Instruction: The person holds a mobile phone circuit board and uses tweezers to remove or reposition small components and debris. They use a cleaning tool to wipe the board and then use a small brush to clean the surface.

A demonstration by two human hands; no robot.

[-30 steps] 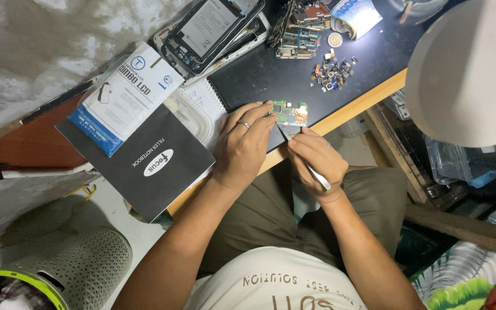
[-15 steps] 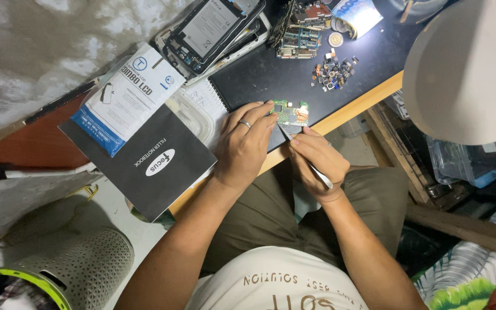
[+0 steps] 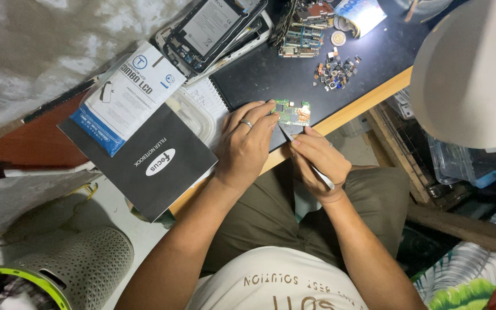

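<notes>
Circuit board (image 3: 293,113), small, green, oblong: lying flat near the near edge of the black table (image 3: 271,74), its long axis running left to right along that edge, component side facing up.

Table items, largest to smallest: black notebook (image 3: 144,161) overhanging the left near corner, with a white-and-blue parts packet (image 3: 124,95) lying on its far end; an opened phone frame (image 3: 213,26) resting at the far left; a stack of spare boards (image 3: 302,28) sitting at the far middle; a loose heap of tiny components (image 3: 334,72) lying to the right of the stack, well apart from the work.

Left hand (image 3: 245,146): pressing down beside the board, fingers spread and steadying its left end; a ring is showing on one finger.

Right hand (image 3: 320,161): fingers clenched pen-style round a slim metal tool (image 3: 305,158), its tip meeting the board's near edge.

Handling note, as a judgement: the work is going best with the left fingertips holding the board flat against the table, the tool kept at a shallow angle, and pressure staying light so the tip is not slipping across the parts.
</notes>
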